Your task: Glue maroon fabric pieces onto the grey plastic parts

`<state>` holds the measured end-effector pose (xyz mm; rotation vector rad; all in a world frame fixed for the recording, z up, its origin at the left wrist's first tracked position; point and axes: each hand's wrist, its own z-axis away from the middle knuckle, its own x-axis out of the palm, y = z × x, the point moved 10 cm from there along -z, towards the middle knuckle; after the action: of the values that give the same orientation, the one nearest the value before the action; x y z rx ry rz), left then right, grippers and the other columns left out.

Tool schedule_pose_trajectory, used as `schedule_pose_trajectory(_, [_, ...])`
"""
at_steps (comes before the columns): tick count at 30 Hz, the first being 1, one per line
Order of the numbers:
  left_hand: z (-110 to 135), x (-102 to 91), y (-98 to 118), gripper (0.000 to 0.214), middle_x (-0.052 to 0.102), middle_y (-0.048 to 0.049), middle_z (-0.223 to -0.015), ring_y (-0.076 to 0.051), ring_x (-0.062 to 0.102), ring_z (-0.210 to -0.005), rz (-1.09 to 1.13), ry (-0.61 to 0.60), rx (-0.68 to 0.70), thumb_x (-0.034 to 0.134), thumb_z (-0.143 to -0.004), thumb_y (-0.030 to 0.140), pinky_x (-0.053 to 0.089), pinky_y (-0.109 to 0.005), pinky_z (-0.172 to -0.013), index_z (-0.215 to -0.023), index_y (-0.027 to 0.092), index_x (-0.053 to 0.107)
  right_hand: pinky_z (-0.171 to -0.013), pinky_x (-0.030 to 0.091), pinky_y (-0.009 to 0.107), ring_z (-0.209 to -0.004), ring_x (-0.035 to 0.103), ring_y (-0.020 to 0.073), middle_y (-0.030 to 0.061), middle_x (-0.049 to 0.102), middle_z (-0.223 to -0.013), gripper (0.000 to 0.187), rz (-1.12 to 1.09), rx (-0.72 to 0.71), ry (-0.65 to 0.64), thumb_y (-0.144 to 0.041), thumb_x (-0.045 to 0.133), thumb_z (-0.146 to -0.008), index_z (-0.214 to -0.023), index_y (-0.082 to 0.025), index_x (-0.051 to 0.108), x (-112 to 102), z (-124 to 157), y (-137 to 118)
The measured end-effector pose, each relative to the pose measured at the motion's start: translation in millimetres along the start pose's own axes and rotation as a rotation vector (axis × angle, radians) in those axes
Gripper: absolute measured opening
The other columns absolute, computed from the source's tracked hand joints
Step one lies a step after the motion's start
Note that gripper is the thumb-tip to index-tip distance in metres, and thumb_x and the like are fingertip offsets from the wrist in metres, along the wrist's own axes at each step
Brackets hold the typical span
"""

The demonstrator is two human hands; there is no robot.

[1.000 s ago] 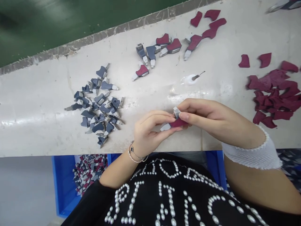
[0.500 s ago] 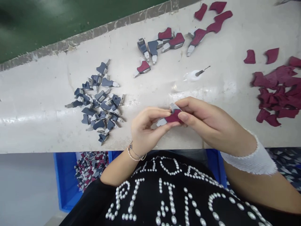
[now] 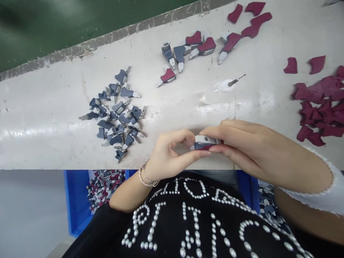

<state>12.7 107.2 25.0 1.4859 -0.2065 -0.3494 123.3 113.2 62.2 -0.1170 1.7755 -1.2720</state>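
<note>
Between my two hands, over the table's near edge, is a small grey and dark-blue plastic part (image 3: pixel 202 142) with a maroon face. My left hand (image 3: pixel 172 152) grips its left side with thumb and fingers. At the right end, my right hand (image 3: pixel 239 143) pinches it; the fingers cover part of it. The grey side with a small hole faces up, and only a strip of maroon shows below. Beyond the hands lies a small white bottle (image 3: pixel 223 86) with a thin metal tip.
Blue-grey parts (image 3: pixel 118 118) are heaped on the left of the table (image 3: pixel 48 143). Several assembled maroon-faced parts (image 3: pixel 206 46) lie at the back. Loose maroon pieces (image 3: pixel 319 111) are piled at right. Below the edge stands a blue bin (image 3: pixel 71 204) full of parts.
The part has been turned in my hands: its maroon face was showing and now its grey side is up. Both hands have moved slightly nearer the table's front edge.
</note>
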Motion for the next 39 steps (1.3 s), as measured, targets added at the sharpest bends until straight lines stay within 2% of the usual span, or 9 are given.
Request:
schedule_pose_trajectory(6, [1, 9.8, -20, 0.024, 0.069, 0.0006, -0.07, -0.011, 0.062, -0.063, 0.172, -0.008, -0.056, 0.084, -0.077, 0.03, 0.056, -0.026, -0.06, -0.074, 0.018, 0.063, -0.066, 0.044, 0.031, -0.071, 0.061, 0.0156, 0.0017, 0.066, -0.082, 0.022, -0.038, 0.01, -0.027, -0.033, 0.046, -0.104, -0.106, -0.019, 0.063, 2, 1, 1])
schedule_pose_trajectory(14, [1, -0.9, -9, 0.029, 0.061, 0.0037, -0.06, -0.008, 0.054, -0.053, -0.112, 0.05, 0.054, 0.08, -0.082, 0.033, 0.048, -0.02, -0.05, -0.068, 0.017, 0.059, -0.066, 0.049, 0.035, -0.075, 0.065, 0.021, 0.0072, 0.071, -0.09, 0.037, -0.068, 0.169, -0.051, -0.046, 0.044, -0.103, -0.113, -0.018, 0.065, 11, 4, 22])
schedule_pose_trajectory(17, [-15, -28.9, -4, 0.027, 0.065, 0.0017, -0.062, -0.01, 0.059, -0.054, -0.366, 0.19, 0.12, 0.078, -0.084, 0.038, 0.048, -0.021, -0.051, -0.074, 0.017, 0.064, -0.065, 0.05, 0.034, -0.075, 0.065, 0.0207, 0.005, 0.069, -0.089, 0.046, -0.112, 0.333, -0.058, -0.057, 0.049, -0.099, -0.129, -0.023, 0.058, -1, 14, 46])
schedule_pose_trajectory(21, [-57, -73.2, -11, 0.037, 0.074, -0.0066, -0.08, -0.019, 0.074, -0.075, -0.451, 0.334, 0.016, 0.066, -0.091, 0.05, 0.056, -0.028, -0.065, -0.101, 0.015, 0.067, -0.066, 0.05, 0.035, -0.079, 0.064, 0.0232, 0.0073, 0.067, -0.093, 0.054, -0.018, 0.54, 0.183, -0.065, 0.061, -0.088, -0.124, -0.025, 0.057, -39, 19, 91])
schedule_pose_trajectory(26, [-73, -118.8, 8, 0.024, 0.073, -0.0107, -0.11, -0.028, 0.068, -0.098, -0.895, 0.388, 0.1, 0.064, -0.093, 0.035, 0.054, -0.044, -0.092, -0.107, 0.018, 0.071, -0.099, 0.047, 0.049, -0.114, 0.059, 0.033, 0.0152, 0.062, -0.127, 0.063, -0.033, 0.484, 0.274, -0.061, 0.068, -0.083, -0.129, -0.018, 0.058, -33, -15, 113])
schedule_pose_trajectory(29, [-62, -153.4, 8, 0.022, 0.069, -0.0098, -0.101, -0.029, 0.062, -0.096, -0.986, 0.394, 0.244, 0.079, -0.078, 0.031, 0.053, -0.046, -0.093, -0.096, 0.02, 0.074, -0.103, 0.045, 0.052, -0.119, 0.057, 0.0341, 0.0125, 0.064, -0.125, 0.045, -0.07, 0.426, 0.247, -0.057, 0.064, -0.088, -0.114, -0.019, 0.064, -26, -27, 110])
schedule_pose_trajectory(33, [-60, -185.3, 2, 0.02, 0.064, -0.0045, -0.074, -0.025, 0.06, -0.08, -0.896, 0.352, 0.313, 0.083, -0.075, 0.036, 0.056, -0.043, -0.086, -0.077, 0.022, 0.07, -0.078, 0.054, 0.041, -0.094, 0.067, 0.027, 0.0105, 0.069, -0.112, 0.044, -0.152, 0.464, 0.236, -0.052, 0.061, -0.092, -0.123, -0.022, 0.054, -34, -11, 99])
schedule_pose_trajectory(36, [-59, -168.8, 19, 0.014, 0.069, -0.0037, -0.078, -0.023, 0.065, -0.081, -0.802, 0.317, 0.321, 0.079, -0.081, 0.033, 0.06, -0.041, -0.082, -0.085, 0.022, 0.071, -0.06, 0.051, 0.034, -0.07, 0.064, 0.0211, 0.0055, 0.07, -0.09, 0.054, -0.205, 0.515, 0.277, -0.047, 0.064, -0.092, -0.133, -0.025, 0.037, -46, 9, 83])
schedule_pose_trajectory(39, [-55, -116.5, 31, 0.022, 0.075, -0.007, -0.112, -0.022, 0.073, -0.098, -0.599, 0.202, 0.277, 0.066, -0.094, 0.028, 0.064, -0.038, -0.085, -0.116, 0.024, 0.066, -0.056, 0.049, 0.03, -0.066, 0.06, 0.0174, 0.0026, 0.067, -0.087, 0.04, -0.227, 0.456, 0.45, -0.04, 0.068, -0.09, -0.123, -0.029, 0.049, -72, 27, 57])
